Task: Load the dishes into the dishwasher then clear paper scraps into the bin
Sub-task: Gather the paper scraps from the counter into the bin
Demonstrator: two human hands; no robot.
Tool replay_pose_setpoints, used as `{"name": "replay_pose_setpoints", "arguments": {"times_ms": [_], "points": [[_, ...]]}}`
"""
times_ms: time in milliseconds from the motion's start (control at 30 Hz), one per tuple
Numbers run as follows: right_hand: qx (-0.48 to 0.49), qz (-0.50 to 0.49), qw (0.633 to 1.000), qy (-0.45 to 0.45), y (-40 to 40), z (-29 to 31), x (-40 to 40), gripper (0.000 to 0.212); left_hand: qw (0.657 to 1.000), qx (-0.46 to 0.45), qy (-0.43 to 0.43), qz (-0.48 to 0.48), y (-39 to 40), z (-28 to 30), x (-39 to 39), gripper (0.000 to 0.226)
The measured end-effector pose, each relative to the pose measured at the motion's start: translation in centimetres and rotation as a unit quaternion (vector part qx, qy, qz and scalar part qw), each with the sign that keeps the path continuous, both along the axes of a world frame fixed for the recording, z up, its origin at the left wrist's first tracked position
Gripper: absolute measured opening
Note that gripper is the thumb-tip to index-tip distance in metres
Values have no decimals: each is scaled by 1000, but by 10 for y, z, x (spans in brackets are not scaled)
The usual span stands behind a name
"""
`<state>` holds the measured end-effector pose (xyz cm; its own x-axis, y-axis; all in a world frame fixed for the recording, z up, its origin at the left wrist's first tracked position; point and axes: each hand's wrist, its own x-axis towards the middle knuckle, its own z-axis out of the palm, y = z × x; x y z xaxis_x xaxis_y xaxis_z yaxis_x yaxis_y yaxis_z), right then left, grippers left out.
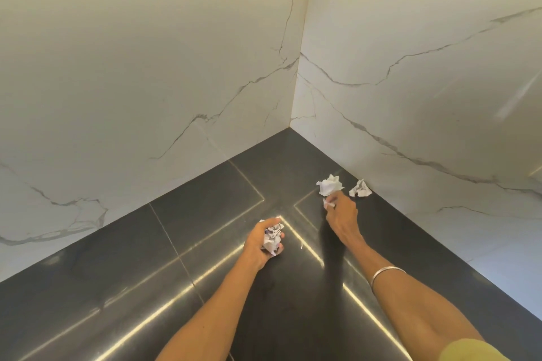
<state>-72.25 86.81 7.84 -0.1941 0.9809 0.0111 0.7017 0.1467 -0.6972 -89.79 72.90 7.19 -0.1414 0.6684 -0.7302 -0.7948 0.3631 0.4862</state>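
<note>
On the dark counter [123, 267], near its corner, the left hand [262, 243] is curled around a crumpled paper wad [273, 236], fingers wrapped over it so that the white creases show between thumb and fingertips. It hovers at or just above the counter; whether it touches cannot be told. A tiny white fleck [301, 247] lies on the counter just to its right.

Farther toward the corner, the right hand [341, 214] reaches out with its fingers pinched on a second wad [330, 184], which bulges beyond the fingertips; a small bit of white also shows under the knuckles. A thin metal bangle [384, 272] circles that forearm, and a yellow-green sleeve [469, 352] shows at the lower edge.

A third wad [360, 188] lies loose just beside the right hand's wad, close against the right wall [440, 97], apart from the fingers.

Both walls, left [132, 67] and right, are white marble-look panels with grey veins, meeting in a corner behind the hands. Bright streaks of light reflect off the polished counter.
</note>
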Motion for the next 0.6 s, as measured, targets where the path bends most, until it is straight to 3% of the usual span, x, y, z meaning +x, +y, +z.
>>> {"name": "replay_pose_setpoints", "arguments": {"times_ms": [67, 167, 300, 367, 467, 600], "points": [[42, -3, 997, 62, 9, 6, -4, 29, 1000, 4, 1, 0, 0, 0, 0, 12], [20, 4, 998, 64, 29, 21, -16, 49, 1000, 7, 6, -3, -1, -1, -1, 15], [-72, 77, 985, -136, 56, 15, -27, 77, 1000, 14, 3, -12, -2, -1, -3, 22], [-66, 92, 977, -183, 61, 4, -29, 63, 1000, 14, 4, -16, -4, 0, -3, 20], [0, 69, 980, -184, 58, -5, -32, 26, 1000, 20, 5, -22, -5, 0, -3, 18], [-12, 21, 989, -146, 47, -7, -21, 23, 1000, 18, 9, -23, -7, 1, -2, 20]]}}
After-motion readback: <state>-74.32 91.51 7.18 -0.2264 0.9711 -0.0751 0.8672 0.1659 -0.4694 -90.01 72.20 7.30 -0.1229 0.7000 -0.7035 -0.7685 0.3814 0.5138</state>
